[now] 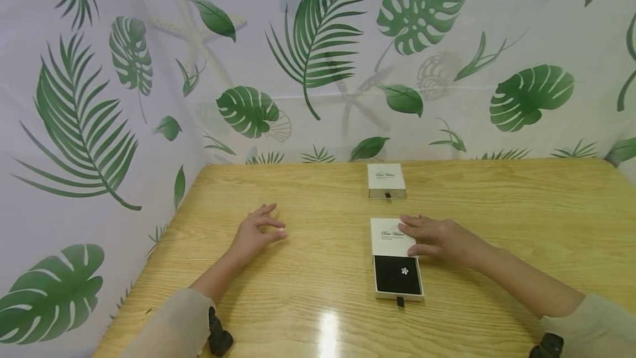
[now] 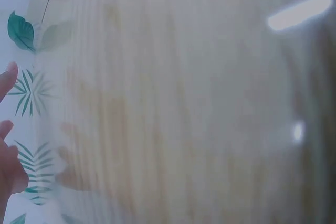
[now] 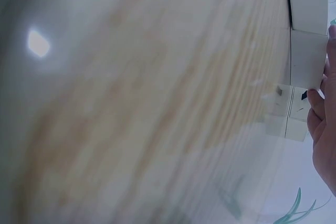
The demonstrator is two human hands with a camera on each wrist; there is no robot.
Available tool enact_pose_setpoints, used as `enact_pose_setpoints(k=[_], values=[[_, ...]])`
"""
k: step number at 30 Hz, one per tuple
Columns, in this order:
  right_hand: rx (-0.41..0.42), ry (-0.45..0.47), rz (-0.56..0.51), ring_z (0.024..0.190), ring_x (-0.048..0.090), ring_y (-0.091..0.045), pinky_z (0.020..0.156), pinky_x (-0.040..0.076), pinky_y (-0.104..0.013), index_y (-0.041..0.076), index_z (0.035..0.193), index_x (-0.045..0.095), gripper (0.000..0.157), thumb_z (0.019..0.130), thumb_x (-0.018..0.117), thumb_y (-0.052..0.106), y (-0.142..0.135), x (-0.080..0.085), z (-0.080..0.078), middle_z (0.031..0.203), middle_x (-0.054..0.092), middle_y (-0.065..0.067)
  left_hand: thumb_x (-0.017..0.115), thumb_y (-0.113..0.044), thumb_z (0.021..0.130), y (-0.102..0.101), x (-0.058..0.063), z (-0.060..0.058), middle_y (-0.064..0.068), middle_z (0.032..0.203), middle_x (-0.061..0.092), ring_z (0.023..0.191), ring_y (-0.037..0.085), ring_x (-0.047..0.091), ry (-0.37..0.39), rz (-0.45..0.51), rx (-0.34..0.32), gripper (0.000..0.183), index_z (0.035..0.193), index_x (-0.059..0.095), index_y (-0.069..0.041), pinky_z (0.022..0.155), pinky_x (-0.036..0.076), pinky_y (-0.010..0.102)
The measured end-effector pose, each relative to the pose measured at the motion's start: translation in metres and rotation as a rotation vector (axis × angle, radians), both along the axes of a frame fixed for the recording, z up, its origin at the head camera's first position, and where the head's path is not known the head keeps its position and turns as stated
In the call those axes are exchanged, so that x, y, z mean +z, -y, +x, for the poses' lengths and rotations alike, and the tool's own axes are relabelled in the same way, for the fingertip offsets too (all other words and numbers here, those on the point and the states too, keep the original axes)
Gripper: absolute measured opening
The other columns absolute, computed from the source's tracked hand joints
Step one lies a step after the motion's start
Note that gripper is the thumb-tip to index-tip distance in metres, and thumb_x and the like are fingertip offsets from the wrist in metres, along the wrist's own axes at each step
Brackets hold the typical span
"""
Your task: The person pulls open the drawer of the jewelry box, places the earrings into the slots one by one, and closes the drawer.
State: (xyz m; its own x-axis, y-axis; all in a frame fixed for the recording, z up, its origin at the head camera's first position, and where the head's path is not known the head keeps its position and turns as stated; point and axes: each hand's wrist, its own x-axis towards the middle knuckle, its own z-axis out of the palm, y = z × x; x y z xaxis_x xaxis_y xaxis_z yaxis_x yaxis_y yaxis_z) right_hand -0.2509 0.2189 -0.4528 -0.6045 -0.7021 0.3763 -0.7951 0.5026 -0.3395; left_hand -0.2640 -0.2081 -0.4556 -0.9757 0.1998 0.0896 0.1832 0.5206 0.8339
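Out over the left half of the table, my left hand (image 1: 255, 236) pinches a tiny white flower-shaped stud (image 1: 281, 229) between thumb and index finger; its other fingers are spread. My right hand (image 1: 442, 239) grips the right side of a white jewelry box (image 1: 385, 245), with fingertips on its printed cover and at its far right corner (image 3: 315, 95). The box's drawer (image 1: 387, 283) is slid out toward me, showing a black foam pad. A sparkling flower-shaped stud (image 1: 404, 271) sits in the right part of that pad. In the left wrist view only some fingers (image 2: 10, 166) show.
A second white box (image 1: 386, 178), closed, with a black pull tab, stands behind the first near the table's back edge. The wooden table (image 1: 318, 269) meets a leaf-printed cloth (image 1: 308, 43) at the back and left. A black wrist device (image 1: 218, 333) sits at my left cuff.
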Motion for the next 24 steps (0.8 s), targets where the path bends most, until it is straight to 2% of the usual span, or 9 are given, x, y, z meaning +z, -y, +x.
enact_pose_setpoints(k=[3,6,17,24], values=[[-0.007,0.02,0.004,0.112,0.054,-0.046,0.088,0.046,-0.053,0.001,0.123,0.061,0.051,0.079,0.074,0.025,0.0,0.001,0.001,0.129,0.055,-0.021,0.079,-0.016,0.076,-0.005,0.001,0.001,0.018,0.148,0.037,0.143,0.039,0.013,-0.045,-0.027,-0.009,0.02,0.091,0.074,-0.004,0.111,-0.013,0.059],[-0.01,0.029,0.007,0.112,0.054,-0.047,0.088,0.046,-0.054,0.001,0.123,0.061,0.051,0.08,0.073,0.025,0.0,0.001,0.001,0.129,0.054,-0.022,0.079,-0.016,0.076,-0.01,0.002,0.003,0.02,0.148,0.034,0.143,0.04,0.01,-0.058,-0.031,-0.017,0.019,0.09,0.074,-0.004,0.107,-0.019,0.06],[-0.016,0.017,0.023,0.112,0.055,-0.045,0.089,0.046,-0.052,0.002,0.124,0.061,0.052,0.08,0.072,0.028,0.001,0.001,0.002,0.13,0.054,-0.02,0.079,-0.017,0.076,-0.028,0.007,0.011,0.017,0.151,0.03,0.144,0.038,0.008,-0.029,-0.02,-0.034,0.019,0.091,0.074,-0.006,0.107,-0.019,0.061],[-0.012,0.02,0.032,0.112,0.054,-0.046,0.088,0.046,-0.053,0.002,0.125,0.06,0.052,0.081,0.071,0.029,0.002,0.003,0.002,0.13,0.054,-0.021,0.078,-0.016,0.078,-0.041,0.01,0.017,0.014,0.152,0.031,0.145,0.035,0.008,0.014,0.006,-0.061,0.018,0.092,0.074,-0.005,0.108,-0.015,0.062]])
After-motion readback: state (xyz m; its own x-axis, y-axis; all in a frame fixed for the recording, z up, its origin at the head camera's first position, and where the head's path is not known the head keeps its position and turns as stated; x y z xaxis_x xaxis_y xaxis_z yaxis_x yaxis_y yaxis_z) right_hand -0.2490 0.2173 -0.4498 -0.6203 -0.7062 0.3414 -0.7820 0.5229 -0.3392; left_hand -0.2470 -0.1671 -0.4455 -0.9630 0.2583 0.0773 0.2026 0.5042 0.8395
